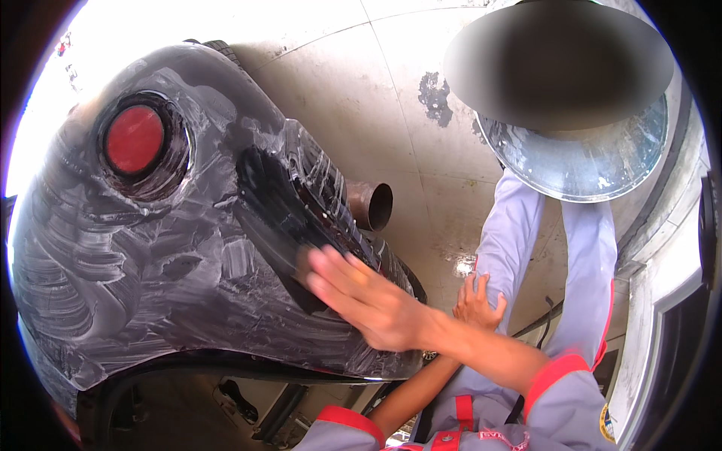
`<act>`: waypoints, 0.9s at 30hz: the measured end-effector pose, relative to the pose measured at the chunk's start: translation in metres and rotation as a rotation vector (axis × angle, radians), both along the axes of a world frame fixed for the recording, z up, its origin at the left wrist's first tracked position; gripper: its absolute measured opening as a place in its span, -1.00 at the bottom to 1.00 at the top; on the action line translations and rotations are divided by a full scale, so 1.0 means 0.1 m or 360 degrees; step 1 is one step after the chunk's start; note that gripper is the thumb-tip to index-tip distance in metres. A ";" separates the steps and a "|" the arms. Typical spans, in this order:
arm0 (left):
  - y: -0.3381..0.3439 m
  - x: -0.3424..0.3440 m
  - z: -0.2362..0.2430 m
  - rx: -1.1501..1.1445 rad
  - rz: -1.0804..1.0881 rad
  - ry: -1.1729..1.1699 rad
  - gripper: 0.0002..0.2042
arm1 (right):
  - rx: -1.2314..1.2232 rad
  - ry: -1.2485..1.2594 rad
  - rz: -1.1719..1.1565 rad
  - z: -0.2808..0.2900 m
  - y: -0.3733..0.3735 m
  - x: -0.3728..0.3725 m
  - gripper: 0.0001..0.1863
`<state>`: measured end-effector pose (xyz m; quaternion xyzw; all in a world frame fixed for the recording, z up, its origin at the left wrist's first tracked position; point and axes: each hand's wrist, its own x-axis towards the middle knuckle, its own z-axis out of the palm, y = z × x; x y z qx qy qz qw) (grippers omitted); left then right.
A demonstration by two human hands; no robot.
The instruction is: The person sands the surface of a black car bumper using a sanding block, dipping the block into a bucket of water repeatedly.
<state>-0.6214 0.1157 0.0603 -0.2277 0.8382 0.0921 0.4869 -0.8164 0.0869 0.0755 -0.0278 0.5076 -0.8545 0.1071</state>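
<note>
A dark car bumper (pixel 173 278) smeared with whitish-grey residue fills the left side. My right hand (pixel 372 301) reaches across my left forearm and presses on a wet black strip (pixel 282 214) along the bumper's lower edge. Its fingers lie close together, blurred by motion, with a small brownish piece at the fingertips that I cannot make out. My left hand (pixel 479 304) rests on my grey trouser leg (pixel 511 225), fingers apart, holding nothing. A round red light (pixel 134 140) is set into the bumper, its surround also smeared.
An exhaust pipe (pixel 370 205) sticks out beside the bumper. At the upper right stands a wide metal basin (pixel 579 177), partly hidden by a blurred patch. Pale floor tiles (pixel 353 90) show worn dark spots. The wheel-arch edge (pixel 248 358) curves below, and a white frame (pixel 647 323) lies to the right.
</note>
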 end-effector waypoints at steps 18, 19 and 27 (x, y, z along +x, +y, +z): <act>-0.01 0.09 -0.03 0.0016 -0.0034 0.0012 -0.47 | 0.0132 -0.0119 -0.0083 0.09 -0.01 0.49 -0.39; 0.00 0.09 -0.03 0.0016 -0.0059 0.0036 -0.47 | 0.0082 -0.0124 -0.0070 0.06 -0.03 0.33 -0.38; 0.00 0.05 -0.02 0.0025 -0.0023 -0.0005 -0.47 | 0.0066 -0.0105 0.0060 0.07 -0.03 0.50 -0.38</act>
